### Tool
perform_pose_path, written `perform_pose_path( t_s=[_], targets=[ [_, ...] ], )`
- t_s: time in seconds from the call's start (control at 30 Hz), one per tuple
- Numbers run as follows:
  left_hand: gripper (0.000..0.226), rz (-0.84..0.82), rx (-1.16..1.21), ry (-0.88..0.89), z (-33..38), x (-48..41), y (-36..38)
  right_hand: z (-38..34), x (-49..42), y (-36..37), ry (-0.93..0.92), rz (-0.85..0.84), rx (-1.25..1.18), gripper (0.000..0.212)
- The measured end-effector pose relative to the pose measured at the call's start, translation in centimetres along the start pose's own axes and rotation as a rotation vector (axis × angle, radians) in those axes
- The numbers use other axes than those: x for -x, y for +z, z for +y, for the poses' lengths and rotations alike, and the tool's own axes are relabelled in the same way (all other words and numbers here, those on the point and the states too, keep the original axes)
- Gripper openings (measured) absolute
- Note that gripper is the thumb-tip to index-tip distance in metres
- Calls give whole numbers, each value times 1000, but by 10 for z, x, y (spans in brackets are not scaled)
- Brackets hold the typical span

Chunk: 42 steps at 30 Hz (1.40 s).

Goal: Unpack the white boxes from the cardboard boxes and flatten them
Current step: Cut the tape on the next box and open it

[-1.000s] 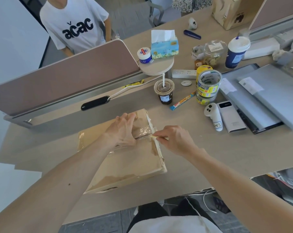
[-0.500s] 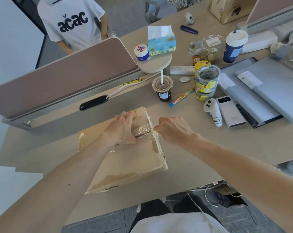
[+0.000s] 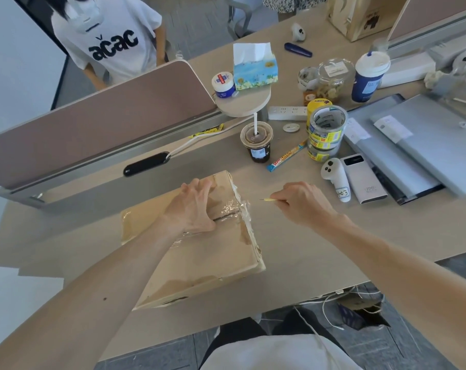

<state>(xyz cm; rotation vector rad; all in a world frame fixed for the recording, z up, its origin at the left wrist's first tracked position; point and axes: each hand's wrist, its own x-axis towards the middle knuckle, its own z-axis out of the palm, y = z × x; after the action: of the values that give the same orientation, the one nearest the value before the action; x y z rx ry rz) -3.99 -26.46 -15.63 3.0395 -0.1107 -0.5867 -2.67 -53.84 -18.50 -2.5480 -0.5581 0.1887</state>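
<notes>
head view
cardboard box [image 3: 199,257]: flat and brown, it lies on the surface [image 3: 320,249] right in front of me, near the front edge, turned at an angle. its top flaps are closed.
seam: a dark slit runs across the top of the box from under my left thumb toward the right edge.
clear tape [image 3: 235,206]: crinkled and shiny over the seam and the right edge of the box.
left hand [image 3: 191,209]: on top of the box at its far end, fingers spread and arched, tips pressing down on the far flap, thumb by the seam. it grasps nothing.
right hand [image 3: 304,201]: just right of the box and off it, fingers curled, pinching a thin tool [image 3: 269,200].
thin tool: a pale yellow stick with a dark point. the point aims left at the taped edge and stops short of it.
iced drink cup [image 3: 257,142]: beyond the box, lid on, a white straw standing in it.
snack stick [image 3: 286,156]: lies beside the cup, to its right.
tape rolls [image 3: 325,129]: stacked, further right.
white controller [image 3: 333,174]: beside a power bank [image 3: 364,178], past my right hand.
laptops [image 3: 426,140]: closed and overlapping at the far right.
partition [image 3: 93,129]: a brown panel behind the box. a person in a white shirt [image 3: 111,41] stands past it.
</notes>
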Motion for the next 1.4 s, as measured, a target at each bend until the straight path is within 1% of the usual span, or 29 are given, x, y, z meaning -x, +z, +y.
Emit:
perform_pose_path(
  t_s=[0.07, 0.13, 0.17, 0.3, 0.47, 0.97, 1.07, 1.1, 1.17, 1.23, 1.3, 1.33, 1.37, 1.4],
  targets=[
    [79, 5, 16, 2, 0, 3, 0, -14, -2, 5, 90, 27, -191, 19],
    [80, 1, 18, 2, -1, 3, -1, -26, -5, 12, 218, 34, -403, 22],
    [80, -3, 16, 1, -2, 3, -1, -32, -5, 18, 259, 28, -471, 23],
    [85, -18, 33, -16, -6, 2, 1, -50, -3, 37, 332, 34, -603, 25],
    [84, -10, 39, -21, -8, 1, 3, -58, 8, 46, 380, 39, -622, 26],
    [85, 13, 13, 10, -10, 1, 3, -54, 47, 49, 408, 38, -579, 25],
    [86, 5, 37, 13, -14, 1, 6, -56, 55, 46, 423, -1, -545, 23],
    [88, 1, 52, 13, -16, 1, 8, -57, 57, 44, 433, -7, -528, 23],
    [89, 2, 107, 18, -21, 3, 12, -61, 60, 40, 477, 36, -515, 24],
    [86, 31, 219, 25, -27, 9, 15, -67, 59, 36, 544, 120, -573, 27],
    [86, 59, 345, 25, -36, 20, 16, -78, 56, 34, 594, 170, -675, 28],
    [83, 82, 415, 23, -39, 26, 16, -85, 54, 34, 604, 177, -723, 28],
    [73, 114, 497, 21, -43, 33, 17, -94, 51, 33, 601, 173, -761, 29],
    [57, 150, 611, 19, -46, 41, 17, -105, 47, 33, 587, 163, -799, 31]
  ],
)
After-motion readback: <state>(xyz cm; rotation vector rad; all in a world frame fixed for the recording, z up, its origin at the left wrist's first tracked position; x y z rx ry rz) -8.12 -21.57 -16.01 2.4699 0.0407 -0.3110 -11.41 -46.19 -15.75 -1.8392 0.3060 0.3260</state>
